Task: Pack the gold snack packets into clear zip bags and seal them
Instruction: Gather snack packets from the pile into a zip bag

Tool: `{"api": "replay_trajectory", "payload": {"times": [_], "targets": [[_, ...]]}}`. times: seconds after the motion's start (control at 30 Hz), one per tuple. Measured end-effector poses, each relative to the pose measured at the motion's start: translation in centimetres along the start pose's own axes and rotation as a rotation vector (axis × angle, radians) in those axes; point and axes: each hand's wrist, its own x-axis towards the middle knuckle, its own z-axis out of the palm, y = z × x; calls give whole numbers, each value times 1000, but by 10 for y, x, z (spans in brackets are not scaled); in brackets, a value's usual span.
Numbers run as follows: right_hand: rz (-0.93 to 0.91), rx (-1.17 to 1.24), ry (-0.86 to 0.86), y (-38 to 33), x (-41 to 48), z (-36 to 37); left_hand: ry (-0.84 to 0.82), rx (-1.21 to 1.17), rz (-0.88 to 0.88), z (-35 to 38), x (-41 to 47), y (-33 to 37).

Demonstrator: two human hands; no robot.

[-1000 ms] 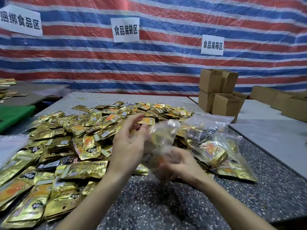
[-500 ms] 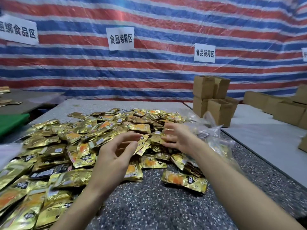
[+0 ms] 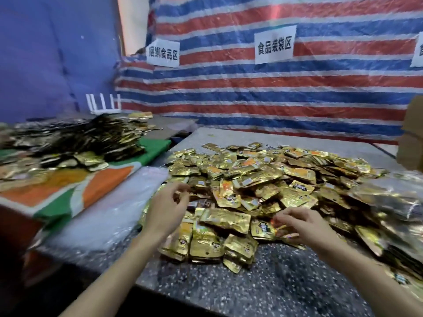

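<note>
Left hand (image 3: 168, 209) hovers loosely curled, holding nothing, over the left edge of the shiny gold foil snack packets (image 3: 263, 175) heaped at frame centre on the speckled grey stone surface (image 3: 229, 287). Right hand (image 3: 302, 225) curls its fingers onto packets right of centre; I cannot tell whether it grips one. Clear plastic zip bags (image 3: 109, 209) lie stacked at middle left.

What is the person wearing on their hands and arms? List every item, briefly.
Nothing shows. The left hand and the right hand are bare: no gloves, rings, watch or wristband can be seen. No sleeve shows up to the picture's lower edge, and there are no markings or tape.
</note>
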Motion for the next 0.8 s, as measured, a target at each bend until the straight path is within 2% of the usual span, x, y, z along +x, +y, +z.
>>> {"api": "replay_trajectory", "payload": {"times": [0.1, 0.2, 0.23, 0.33, 0.53, 0.7, 0.8], "targets": [[-17, -3, -39, 2, 1, 19, 49, 434, -156, -24, 22, -48], [-26, 0, -63, 5, 1, 28, -91, 709, -463, -37, 24, -87], [-26, -1, -72, 6, 0, 30, -112, 755, -517, -40, 21, -96], [-28, -20, -81, 8, -2, 31, -34, 773, -509, -46, 14, -109], [-27, -10, -52, 12, -5, 24, 43, 598, -571, -52, 21, -110], [-25, -1, -42, 11, -9, 21, -28, 743, -517, -51, 23, -106], [-24, 26, -46, 10, -11, 20, 63, 807, -456, -48, 21, -104]]}}
